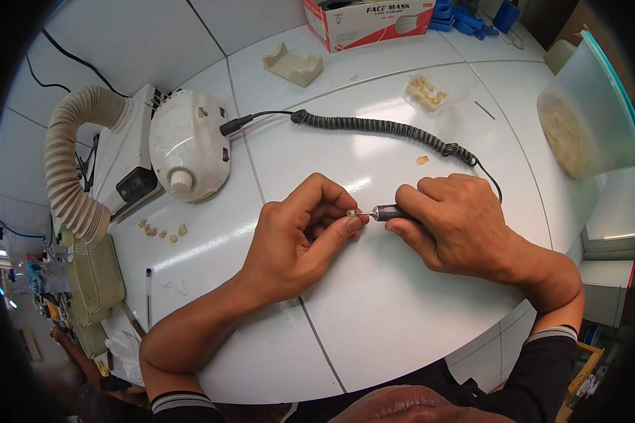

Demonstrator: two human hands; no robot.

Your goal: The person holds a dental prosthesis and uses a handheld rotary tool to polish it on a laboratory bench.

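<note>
Between the thumb and fingers of my left hand (pixel 293 236) is a small whitish piece (pixel 351 212), mostly covered by the fingertips; its exact kind cannot be made out. My right hand (pixel 462 224) grips a dark rotary tool handpiece (pixel 394 212) lying level. Its thin metal bit (pixel 363 213) points left and meets the piece, or comes very close to it. From the handpiece a black coiled cord (pixel 374 125) runs back to a white control box (pixel 189 144) with a round knob. A small yellowish chip (pixel 422 160) lies beyond my right hand.
A ribbed beige hose (pixel 74 151) bends beside the control box. Several yellowish bits (pixel 163 233) and a pen (pixel 149 297) lie at left. Farther back are a cream cradle (pixel 293 65), a mask box (pixel 370 25) and a small tray (pixel 425 93). A clear bin (pixel 589 109) stands right.
</note>
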